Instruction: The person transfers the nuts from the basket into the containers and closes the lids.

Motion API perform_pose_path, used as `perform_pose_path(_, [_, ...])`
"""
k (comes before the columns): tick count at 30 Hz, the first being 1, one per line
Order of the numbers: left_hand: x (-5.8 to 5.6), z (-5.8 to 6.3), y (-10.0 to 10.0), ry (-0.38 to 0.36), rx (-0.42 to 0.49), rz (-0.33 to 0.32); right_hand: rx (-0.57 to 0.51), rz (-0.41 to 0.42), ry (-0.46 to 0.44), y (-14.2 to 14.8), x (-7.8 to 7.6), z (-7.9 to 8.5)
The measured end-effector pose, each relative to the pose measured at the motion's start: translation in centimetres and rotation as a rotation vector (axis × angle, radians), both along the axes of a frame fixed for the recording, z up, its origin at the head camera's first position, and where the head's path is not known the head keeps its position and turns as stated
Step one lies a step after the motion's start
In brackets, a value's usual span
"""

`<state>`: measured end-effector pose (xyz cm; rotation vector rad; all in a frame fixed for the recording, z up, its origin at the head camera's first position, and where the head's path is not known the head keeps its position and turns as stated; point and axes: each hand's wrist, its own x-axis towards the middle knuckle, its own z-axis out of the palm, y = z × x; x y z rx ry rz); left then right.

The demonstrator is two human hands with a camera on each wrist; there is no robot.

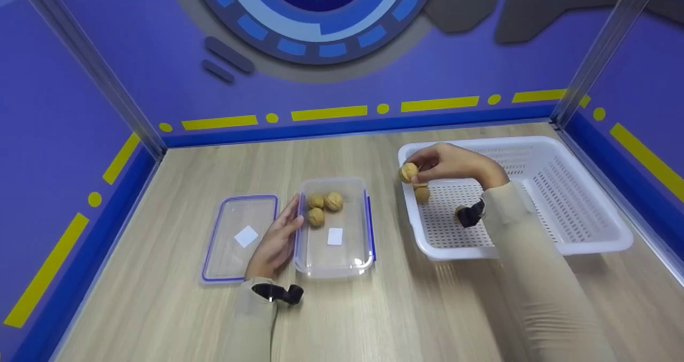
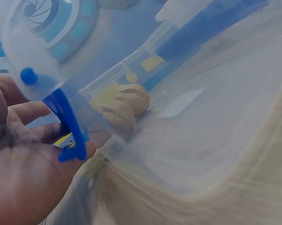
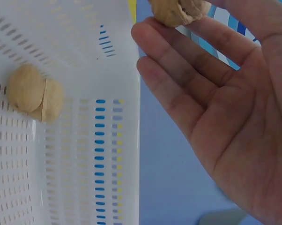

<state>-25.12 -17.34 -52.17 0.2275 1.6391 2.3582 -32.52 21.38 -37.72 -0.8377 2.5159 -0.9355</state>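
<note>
My right hand (image 1: 449,161) pinches a walnut (image 1: 409,172) between thumb and fingertips over the left rim of the white basket (image 1: 588,247). In the right wrist view that walnut (image 3: 178,10) shows at the top, held at the fingertips. Below it in the basket lies another walnut (image 1: 421,193), and one more (image 1: 459,213) is partly hidden by the black wrist strap. The left hand (image 1: 275,241) rests against the left side of a clear plastic container (image 1: 334,260), fingers fairly straight along its wall. Inside are three walnuts (image 1: 316,217), gathered toward the far left corner.
A clear lid (image 1: 222,255) with a purple seal lies left of the container, partly behind the left hand. Wood-grain table (image 1: 395,314) runs underneath. Blue printed panels (image 1: 342,92) wall in the back and both sides.
</note>
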Motion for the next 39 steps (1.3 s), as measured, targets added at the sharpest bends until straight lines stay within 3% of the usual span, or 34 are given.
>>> perform_pose_path(19, [0.0, -0.2, 0.2, 0.002, 0.011, 0.005, -0.022, 0.04, -0.019, -4.6, 0.0, 1.4])
perform_pose_path(30, [0.0, 0.0, 0.0, 0.006, 0.013, 0.013, -0.008, 0.109, 0.003, -7.9, -0.3, 1.1])
perform_pose_path(39, [0.0, -0.1, 0.1, 0.014, 0.012, 0.015, -0.037, 0.125, -0.048, -10.2, -0.3, 0.7])
